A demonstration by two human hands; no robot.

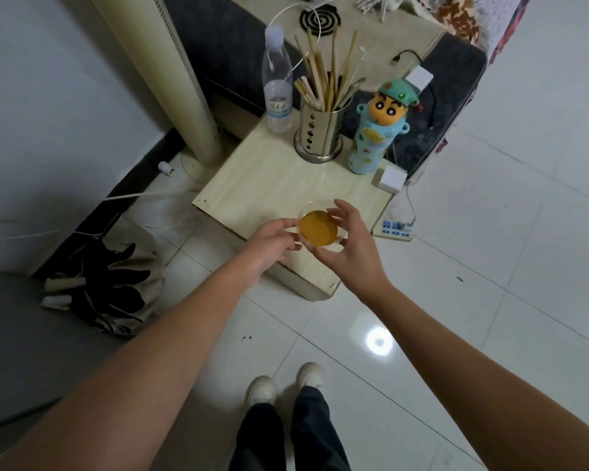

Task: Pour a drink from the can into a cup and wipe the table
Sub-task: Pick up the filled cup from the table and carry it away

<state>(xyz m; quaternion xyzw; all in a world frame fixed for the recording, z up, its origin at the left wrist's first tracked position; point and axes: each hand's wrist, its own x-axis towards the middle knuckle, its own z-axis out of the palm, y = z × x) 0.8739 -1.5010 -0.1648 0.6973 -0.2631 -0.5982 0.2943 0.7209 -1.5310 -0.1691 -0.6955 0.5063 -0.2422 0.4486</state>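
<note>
A clear cup holding orange drink sits near the front edge of the small pale wooden table. My right hand curls its fingers and thumb round the cup's right side and rim. My left hand is at the cup's left side, its fingertips at the rim; whether they grip it is unclear. No can and no cloth show in the head view.
At the table's back stand a clear water bottle, a metal holder full of chopsticks and a cartoon-figure bottle. A white adapter lies at the right edge. A power strip lies on the tiled floor.
</note>
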